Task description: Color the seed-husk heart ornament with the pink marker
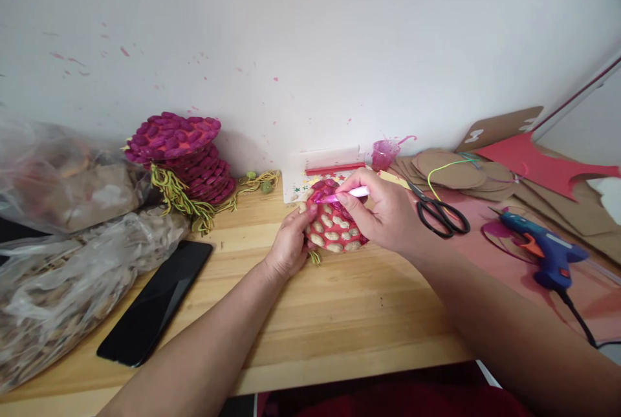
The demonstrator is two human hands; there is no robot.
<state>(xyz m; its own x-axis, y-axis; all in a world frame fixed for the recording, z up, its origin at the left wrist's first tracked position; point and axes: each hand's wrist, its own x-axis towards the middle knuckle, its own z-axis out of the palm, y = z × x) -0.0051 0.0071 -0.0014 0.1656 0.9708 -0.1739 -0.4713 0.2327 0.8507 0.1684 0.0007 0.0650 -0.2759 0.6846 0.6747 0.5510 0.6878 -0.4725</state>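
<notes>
- A round red piece studded with whole peanut shells (332,236) is held tilted over the middle of the bench; whether its lower rim touches the wood is hard to tell. Its upper shells are glossy magenta, its lower ones bare tan.
- The left hand (291,242) has its grip closed on the left rim of the piece.
- The right hand (381,210) has its grip closed around a slim white-and-pink brush (358,192), the tip at the magenta shells on the upper left.
- Behind the piece, near the back edge, lie a white sheet scattered with coloured stars (291,191) and a clear plastic cup stained magenta (385,155).
- Left of these stands a stack of magenta peanut-covered discs (174,136), with yellow-green yarn (179,191) hanging from it.
- Along the left edge sit two clear plastic bags with tan contents (72,300); a black rectangular phone (158,300) lies beside the nearer one.
- Toward the back right corner are black-handled scissors (427,200), brown cardboard circles (449,174) and a red cut-out sheet (528,158).
- Near the right edge, a blue-and-orange glue gun (555,255) rests on a pink sheet (478,236).
- The light wooden bench (339,320) backs onto a white wall with pink spatters (310,48).
</notes>
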